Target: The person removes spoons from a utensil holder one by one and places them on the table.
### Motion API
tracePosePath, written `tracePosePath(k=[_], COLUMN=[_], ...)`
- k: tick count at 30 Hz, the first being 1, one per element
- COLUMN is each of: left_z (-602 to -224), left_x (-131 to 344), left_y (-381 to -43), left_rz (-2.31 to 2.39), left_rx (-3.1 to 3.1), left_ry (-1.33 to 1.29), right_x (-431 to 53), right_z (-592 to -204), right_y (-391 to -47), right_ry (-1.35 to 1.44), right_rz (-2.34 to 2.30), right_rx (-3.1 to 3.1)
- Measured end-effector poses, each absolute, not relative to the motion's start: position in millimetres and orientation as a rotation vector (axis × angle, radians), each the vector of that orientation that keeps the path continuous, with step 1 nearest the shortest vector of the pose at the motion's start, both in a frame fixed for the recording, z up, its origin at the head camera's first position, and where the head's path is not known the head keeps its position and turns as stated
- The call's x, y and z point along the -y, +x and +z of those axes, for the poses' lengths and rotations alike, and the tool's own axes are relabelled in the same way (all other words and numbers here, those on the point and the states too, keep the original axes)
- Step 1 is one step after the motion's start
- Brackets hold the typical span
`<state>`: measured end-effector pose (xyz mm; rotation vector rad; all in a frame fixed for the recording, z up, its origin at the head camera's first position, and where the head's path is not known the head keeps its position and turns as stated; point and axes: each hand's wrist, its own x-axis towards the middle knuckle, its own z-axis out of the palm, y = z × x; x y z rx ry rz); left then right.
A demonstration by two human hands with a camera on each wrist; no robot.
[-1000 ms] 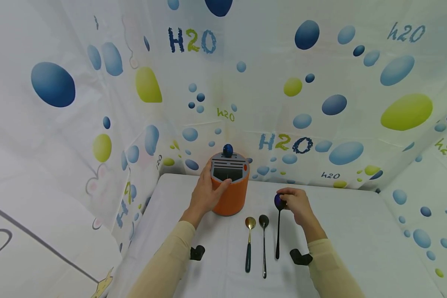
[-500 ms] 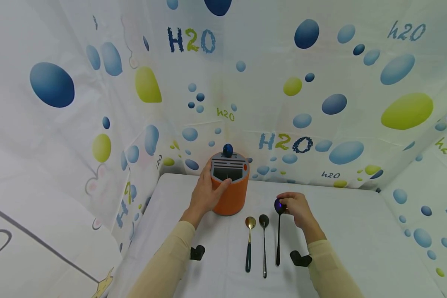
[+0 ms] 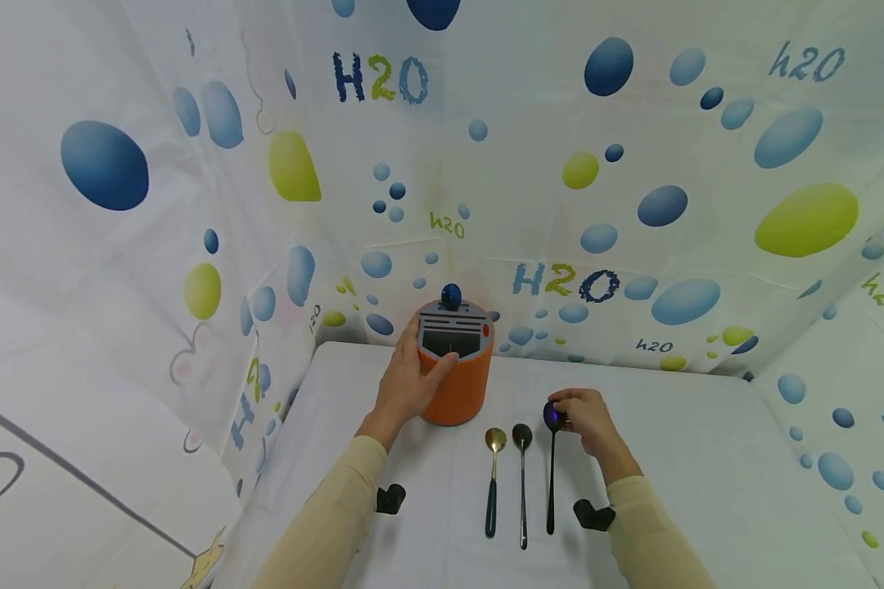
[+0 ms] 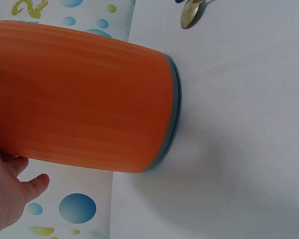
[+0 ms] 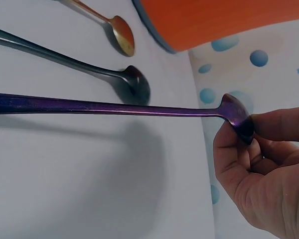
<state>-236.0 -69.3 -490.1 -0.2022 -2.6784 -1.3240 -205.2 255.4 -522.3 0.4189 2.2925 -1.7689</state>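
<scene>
My left hand (image 3: 403, 383) holds an upright orange canister (image 3: 462, 388), its thumb across the front and fingers at the left side. A grey panel with a dark window and a shiny dark-blue knob (image 3: 451, 296) top the canister. To the right, my right hand (image 3: 589, 419) pinches the bowl of a purple long-handled spoon (image 5: 154, 108) between thumb and fingers. In the right wrist view the spoon's handle hangs over the cloth, apart from its shadow. Left of it lie a dark metal spoon (image 3: 521, 483) and a gold spoon with a dark green handle (image 3: 492, 483).
A white cloth covers the table (image 3: 678, 458). Just behind the canister, a white backdrop (image 3: 486, 180) printed with blue and green bubbles rises from the table's back edge. Side sheets stand at left and right.
My right hand has brought the purple spoon a little towards me, roughly in line with the other two spoons. My left hand and the canister have not moved.
</scene>
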Motion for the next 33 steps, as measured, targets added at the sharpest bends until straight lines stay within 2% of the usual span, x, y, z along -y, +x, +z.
tracePosePath(k=[33], left_z=[-490], left_x=[69], left_y=[-236], left_rz=[-1.325], left_rx=[2.690], left_ry=[-0.192], right_x=[-252], right_z=[-551], right_y=[-209], right_ry=[0.493], right_rz=[-1.802], right_rx=[-2.280])
